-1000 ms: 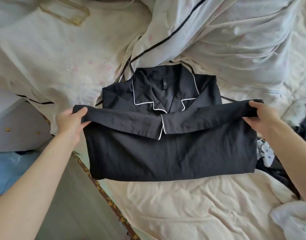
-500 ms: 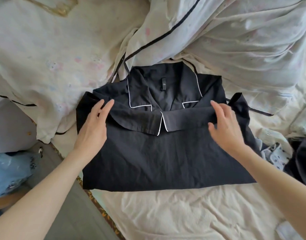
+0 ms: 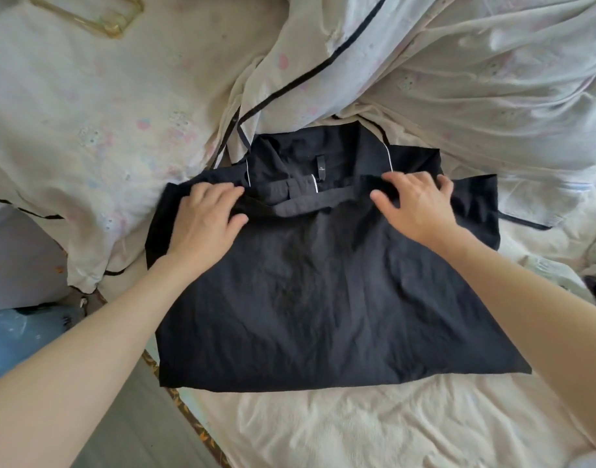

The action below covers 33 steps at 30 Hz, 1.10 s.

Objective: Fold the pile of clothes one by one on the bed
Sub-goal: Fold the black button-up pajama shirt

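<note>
a black shirt (image 3: 316,298) with white piping lies on the cream sheet of the bed (image 3: 357,430), its lower part folded up so the hem reaches the collar. the left hand (image 3: 205,221) rests flat on the left end of that folded edge, fingers straight and slightly spread, its grip apart and holding nothing. the right hand (image 3: 418,204) presses the right end the same way, fingers spread over the cloth near the collar's white trim. a pale floral quilt (image 3: 458,79) with a dark stripe is bunched up just behind the shirt.
</note>
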Tool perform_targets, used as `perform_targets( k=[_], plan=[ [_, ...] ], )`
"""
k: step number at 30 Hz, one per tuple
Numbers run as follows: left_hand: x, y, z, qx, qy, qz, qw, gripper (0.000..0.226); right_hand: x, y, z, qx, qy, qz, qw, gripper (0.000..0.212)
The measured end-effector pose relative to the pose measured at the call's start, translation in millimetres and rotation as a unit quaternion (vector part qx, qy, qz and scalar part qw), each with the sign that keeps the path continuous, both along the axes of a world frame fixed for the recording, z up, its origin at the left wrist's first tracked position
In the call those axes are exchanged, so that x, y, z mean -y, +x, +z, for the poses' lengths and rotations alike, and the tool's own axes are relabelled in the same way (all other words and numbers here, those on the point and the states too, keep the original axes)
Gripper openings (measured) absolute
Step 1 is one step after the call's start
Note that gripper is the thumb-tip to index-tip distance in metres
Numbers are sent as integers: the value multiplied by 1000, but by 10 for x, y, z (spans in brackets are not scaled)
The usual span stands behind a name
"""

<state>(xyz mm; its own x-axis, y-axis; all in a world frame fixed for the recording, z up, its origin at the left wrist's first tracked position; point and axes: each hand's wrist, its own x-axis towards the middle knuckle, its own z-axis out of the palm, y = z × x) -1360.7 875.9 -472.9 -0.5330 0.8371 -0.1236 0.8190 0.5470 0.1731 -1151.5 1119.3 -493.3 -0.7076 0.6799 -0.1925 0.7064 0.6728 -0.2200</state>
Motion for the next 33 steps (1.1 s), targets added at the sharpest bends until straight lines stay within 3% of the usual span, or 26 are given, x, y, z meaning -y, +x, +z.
perform_targets(
  k=[2, 5, 9, 13, 18, 23, 29, 33],
  plan=[
    [-69, 22, -66, 25, -67, -37, 997, 59, -32, 5, -22, 62, -8, 84, 994, 60],
    [-278, 1, -158, 26, -75, -1, 997, 64, -115, -139, -54, 57, -35, 74, 995, 66],
    [-514, -81, -203, 31, -74, 50, 995, 59, -156, -385, -57, 35, -91, 51, 994, 55],
    [-532, -151, -186, 5, -142, 66, 988, 49, -159, -451, -38, 43, -106, 60, 992, 38],
    [-447, -179, -102, -47, 16, 41, 998, 27, -235, -404, 57, -66, -87, 44, 993, 26],
    [-611, -239, 63, -179, 112, 72, 975, 26, -343, -585, 214, -164, 4, -10, 986, 23],
    [-602, -32, 63, -119, 58, 122, 984, 39, -77, -431, 184, -120, -21, -38, 992, 49],
    [38, 436, 38, -49, 93, 138, 985, 44, 435, 245, 154, -156, -67, -63, 983, 45]
  ],
)
